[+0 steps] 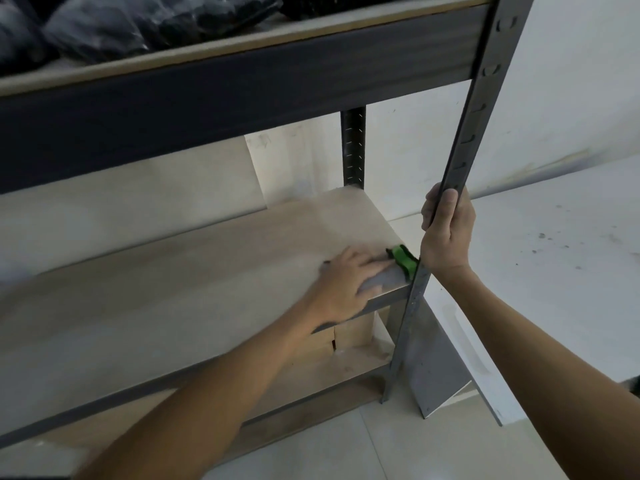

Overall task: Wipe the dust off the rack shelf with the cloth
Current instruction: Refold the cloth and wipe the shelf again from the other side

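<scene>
Both hands busy — left hand (349, 287) flat on cloth (401, 261) at shelf (173, 289) corner, right hand (446, 233) clasps upright (464, 133).

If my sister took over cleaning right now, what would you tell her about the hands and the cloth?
Left hand: flat on the green cloth, pressing it on the middle shelf at its front right corner.
Right hand: grips the rack's front right post.
Done: cannot tell how much is wiped; the picture is blurred.
Left: wipe along the shelf toward the left side, keeping hold of the post.
</scene>
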